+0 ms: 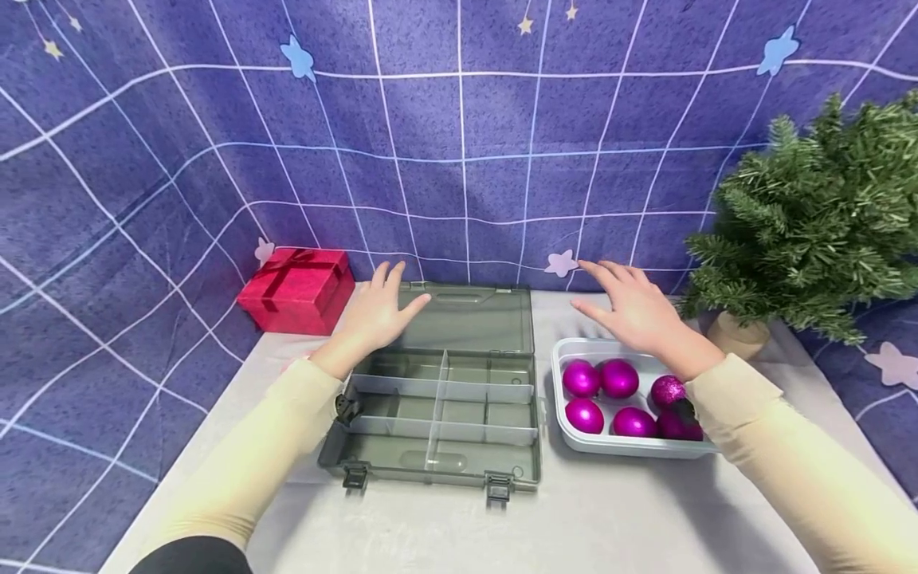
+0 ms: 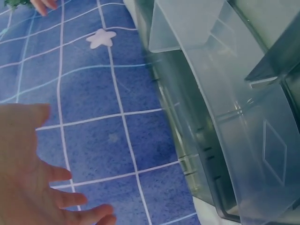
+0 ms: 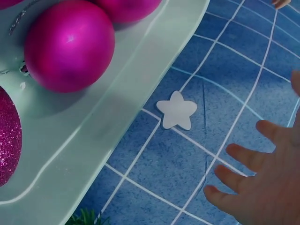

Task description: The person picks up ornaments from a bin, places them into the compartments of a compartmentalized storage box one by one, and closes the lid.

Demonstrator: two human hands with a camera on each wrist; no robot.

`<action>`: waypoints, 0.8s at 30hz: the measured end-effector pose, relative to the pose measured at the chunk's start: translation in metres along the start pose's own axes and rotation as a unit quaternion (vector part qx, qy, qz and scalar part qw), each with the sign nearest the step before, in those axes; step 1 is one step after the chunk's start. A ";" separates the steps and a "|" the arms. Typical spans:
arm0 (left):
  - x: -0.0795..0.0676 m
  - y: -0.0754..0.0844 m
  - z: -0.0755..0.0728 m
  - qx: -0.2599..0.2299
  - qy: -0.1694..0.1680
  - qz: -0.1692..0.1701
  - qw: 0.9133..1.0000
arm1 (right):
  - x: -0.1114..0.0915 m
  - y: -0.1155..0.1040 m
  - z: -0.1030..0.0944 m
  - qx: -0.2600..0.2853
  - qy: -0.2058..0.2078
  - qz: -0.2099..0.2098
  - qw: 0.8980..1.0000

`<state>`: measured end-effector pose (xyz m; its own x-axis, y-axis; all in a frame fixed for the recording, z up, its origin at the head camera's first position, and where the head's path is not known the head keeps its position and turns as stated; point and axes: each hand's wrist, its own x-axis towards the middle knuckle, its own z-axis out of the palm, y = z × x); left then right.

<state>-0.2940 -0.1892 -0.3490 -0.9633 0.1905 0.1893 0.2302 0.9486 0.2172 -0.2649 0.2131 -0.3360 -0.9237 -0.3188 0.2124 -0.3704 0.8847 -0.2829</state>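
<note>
My left hand (image 1: 378, 312) hovers above the left part of an open grey see-through compartment box (image 1: 488, 446), fingers spread and holding nothing. The box's lid (image 1: 476, 323) lies folded back toward the wall, and pale dividers (image 1: 409, 387) split its inside into compartments. Over the back edge of a white tray (image 1: 570, 434) is my right hand (image 1: 634, 307), its fingers extended and touching nothing. Several magenta baubles (image 1: 618, 379) lie in that tray, one of them glittery (image 3: 7, 140). Part of the baubles is hidden by my right forearm.
A red gift box (image 1: 297, 291) with a dark ribbon stands at the back left. At the right is a small artificial fir tree (image 1: 825, 215) on a pale base (image 1: 739, 335). Behind the white table (image 1: 574, 518) hangs a blue cloth (image 1: 495, 159) with grid lines and stars.
</note>
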 end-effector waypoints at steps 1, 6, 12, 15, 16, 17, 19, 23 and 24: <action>-0.002 -0.001 -0.002 -0.008 -0.002 0.000 1.000 | -0.001 0.000 -0.001 0.009 0.002 0.000 1.000; -0.010 -0.007 -0.011 -0.033 -0.009 -0.005 0.999 | -0.006 -0.002 -0.006 0.045 0.005 0.009 0.999; -0.020 -0.018 -0.019 -0.057 -0.009 0.009 0.998 | -0.009 -0.002 -0.006 0.084 0.023 0.006 0.996; -0.028 -0.026 -0.021 -0.081 -0.004 0.019 0.997 | -0.012 -0.001 -0.005 0.104 0.038 -0.002 0.994; -0.031 -0.029 -0.021 -0.093 -0.004 0.021 0.995 | -0.013 -0.001 -0.005 0.111 0.038 -0.003 0.993; -0.035 -0.032 -0.020 -0.104 -0.004 0.022 0.994 | -0.014 -0.001 -0.004 0.123 0.036 -0.003 0.992; -0.045 -0.038 -0.019 -0.133 -0.003 0.021 0.991 | -0.017 -0.001 -0.003 0.147 0.023 0.004 0.989; -0.068 -0.048 -0.011 -0.182 0.001 0.017 0.983 | -0.022 0.000 -0.002 0.204 -0.016 0.018 0.979; -0.074 -0.050 -0.009 -0.192 0.002 0.015 0.981 | -0.023 0.000 -0.002 0.214 -0.024 0.018 0.976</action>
<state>-0.2329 -0.2528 -0.3651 -0.9549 0.2148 0.2048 0.2941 0.7775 0.5559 -0.2431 0.2212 -0.3395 -0.9364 -0.3151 0.1545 -0.3356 0.6751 -0.6569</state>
